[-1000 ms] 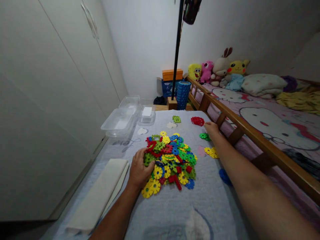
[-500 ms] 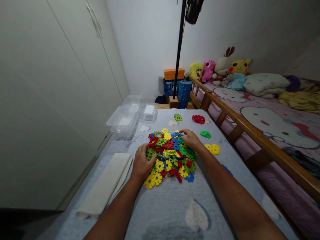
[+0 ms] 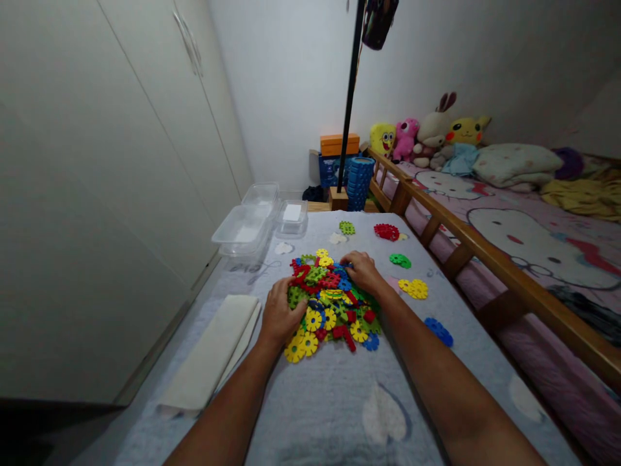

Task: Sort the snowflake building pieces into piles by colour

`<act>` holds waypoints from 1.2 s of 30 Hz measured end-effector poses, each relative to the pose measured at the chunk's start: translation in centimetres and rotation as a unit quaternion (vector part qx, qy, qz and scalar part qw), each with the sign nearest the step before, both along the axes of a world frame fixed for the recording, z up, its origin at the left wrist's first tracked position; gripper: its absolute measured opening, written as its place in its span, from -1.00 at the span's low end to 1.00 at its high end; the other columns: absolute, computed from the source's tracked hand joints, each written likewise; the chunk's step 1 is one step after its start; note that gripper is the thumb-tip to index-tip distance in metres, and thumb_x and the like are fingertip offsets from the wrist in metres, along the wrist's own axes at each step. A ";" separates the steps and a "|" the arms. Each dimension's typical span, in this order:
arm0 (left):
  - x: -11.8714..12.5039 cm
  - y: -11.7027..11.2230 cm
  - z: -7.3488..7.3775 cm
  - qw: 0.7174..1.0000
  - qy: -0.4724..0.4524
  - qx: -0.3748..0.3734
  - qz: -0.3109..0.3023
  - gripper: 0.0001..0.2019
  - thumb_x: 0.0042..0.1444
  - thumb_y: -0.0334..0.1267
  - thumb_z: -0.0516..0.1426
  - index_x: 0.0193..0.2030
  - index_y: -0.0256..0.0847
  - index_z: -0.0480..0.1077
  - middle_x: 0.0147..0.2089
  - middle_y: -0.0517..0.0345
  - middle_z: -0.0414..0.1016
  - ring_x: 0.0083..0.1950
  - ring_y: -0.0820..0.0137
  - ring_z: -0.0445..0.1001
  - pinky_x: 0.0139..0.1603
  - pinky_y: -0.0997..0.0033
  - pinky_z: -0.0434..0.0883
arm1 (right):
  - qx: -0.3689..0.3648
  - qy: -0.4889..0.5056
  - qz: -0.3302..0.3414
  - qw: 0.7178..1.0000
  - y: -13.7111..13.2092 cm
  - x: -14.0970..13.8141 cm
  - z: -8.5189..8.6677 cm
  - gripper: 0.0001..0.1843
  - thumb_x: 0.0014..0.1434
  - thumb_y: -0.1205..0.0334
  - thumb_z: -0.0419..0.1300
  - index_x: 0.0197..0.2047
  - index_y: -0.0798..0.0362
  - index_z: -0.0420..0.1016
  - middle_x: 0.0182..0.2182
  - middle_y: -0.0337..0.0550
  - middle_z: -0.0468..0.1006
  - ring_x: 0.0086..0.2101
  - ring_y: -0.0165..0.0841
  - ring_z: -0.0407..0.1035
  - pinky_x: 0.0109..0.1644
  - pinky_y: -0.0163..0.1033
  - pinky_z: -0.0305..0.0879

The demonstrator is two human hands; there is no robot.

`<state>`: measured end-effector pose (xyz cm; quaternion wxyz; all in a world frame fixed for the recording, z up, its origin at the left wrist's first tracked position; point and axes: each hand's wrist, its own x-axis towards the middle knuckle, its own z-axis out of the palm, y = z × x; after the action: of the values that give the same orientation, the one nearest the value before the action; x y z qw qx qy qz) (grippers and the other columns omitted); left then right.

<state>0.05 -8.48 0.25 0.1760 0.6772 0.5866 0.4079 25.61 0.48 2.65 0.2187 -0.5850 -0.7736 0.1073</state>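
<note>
While my left hand (image 3: 283, 312) curves against the left edge of the mixed pile of plastic pieces (image 3: 330, 301), my right hand (image 3: 363, 270) reaches over its far right side, fingers bent. Watching remotely, I cannot tell whether either grips anything. The pile sits on the grey-blue cloth (image 3: 320, 401); to its right, red pieces (image 3: 387, 232), green discs (image 3: 400, 261), yellow discs (image 3: 414, 288) and blue discs (image 3: 439, 332) lie grouped, far to near.

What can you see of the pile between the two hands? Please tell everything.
The pile is a heap of mostly flat, plastic-looking pieces in yellow, red, green and blue. Many are notched discs with a central hole; others are squarish or bar-shaped. They overlap on the cloth, some tilted. The left hand touches the pile's left side; the right hand is over its far right, grip unclear.
</note>
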 end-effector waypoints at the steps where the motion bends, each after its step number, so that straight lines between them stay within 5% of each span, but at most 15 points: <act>1: 0.0 0.0 0.0 1.000 0.000 -0.001 -0.002 -0.53 0.06 -0.22 0.19 0.15 -0.13 0.34 0.15 -0.02 0.45 0.23 0.13 0.41 0.30 0.03 0.34 | 0.001 0.011 0.006 1.000 -0.2 0.0 0.1 -0.74 0.16 0.37 0.17 -0.15 -0.07 0.62 -0.11 -0.08 0.58 -0.03 -0.14 0.35 0.10 -0.03 0.22; 5: 0.0 0.0 0.1 1.000 0.002 -0.004 -0.002 -0.54 0.06 -0.22 0.19 0.14 -0.12 0.34 0.15 -0.02 0.45 0.23 0.13 0.40 0.31 0.01 0.33 | 0.024 0.106 0.043 0.993 -0.9 0.6 0.5 -0.81 0.15 0.35 0.16 -0.23 -0.02 0.59 -0.18 -0.12 0.58 -0.07 -0.23 0.39 0.13 -0.07 0.25; 9: 0.1 0.1 0.0 1.000 0.004 -0.002 0.002 -0.54 0.06 -0.21 0.19 0.14 -0.14 0.35 0.13 -0.03 0.45 0.22 0.13 0.41 0.31 0.03 0.34 | 0.030 0.202 0.009 0.979 -1.8 2.9 1.3 -0.85 0.13 0.26 0.15 -0.31 0.02 0.57 -0.27 -0.15 0.58 -0.19 -0.28 0.43 0.00 -0.14 0.33; 17: 0.0 0.0 0.3 1.000 0.021 -0.011 -0.003 -0.53 0.08 -0.17 0.17 0.15 -0.18 0.34 0.15 -0.08 0.44 0.26 0.09 0.39 0.32 0.00 0.33 | -0.119 0.323 -0.059 0.937 -7.7 11.4 4.2 -0.69 -0.05 0.05 0.29 -0.25 0.04 0.51 -0.43 -0.24 0.56 -0.45 -0.37 0.39 -0.37 -0.28 0.29; 26: -0.2 0.1 0.3 0.999 0.032 -0.020 -0.005 -0.51 0.07 -0.14 0.16 0.16 -0.18 0.34 0.16 -0.08 0.44 0.25 0.10 0.40 0.34 0.02 0.32 | -0.199 0.230 -0.083 0.949 -15.0 16.9 3.8 -0.77 -0.04 0.08 0.26 -0.37 0.07 0.57 -0.43 -0.18 0.56 -0.40 -0.34 0.39 -0.30 -0.25 0.29; 36: -0.3 0.3 0.1 0.999 0.050 -0.020 0.001 -0.51 0.08 -0.16 0.16 0.18 -0.18 0.35 0.16 -0.08 0.45 0.25 0.09 0.40 0.33 0.00 0.34 | -0.129 0.137 -0.141 0.972 -16.0 18.8 1.0 -0.78 0.00 0.15 0.24 -0.29 0.07 0.59 -0.30 -0.03 0.57 -0.28 -0.20 0.44 -0.19 -0.14 0.36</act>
<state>-0.25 -8.20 0.35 0.1593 0.6925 0.6035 0.3617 44.40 -15.56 3.70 0.2584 -0.6910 -0.6255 0.2539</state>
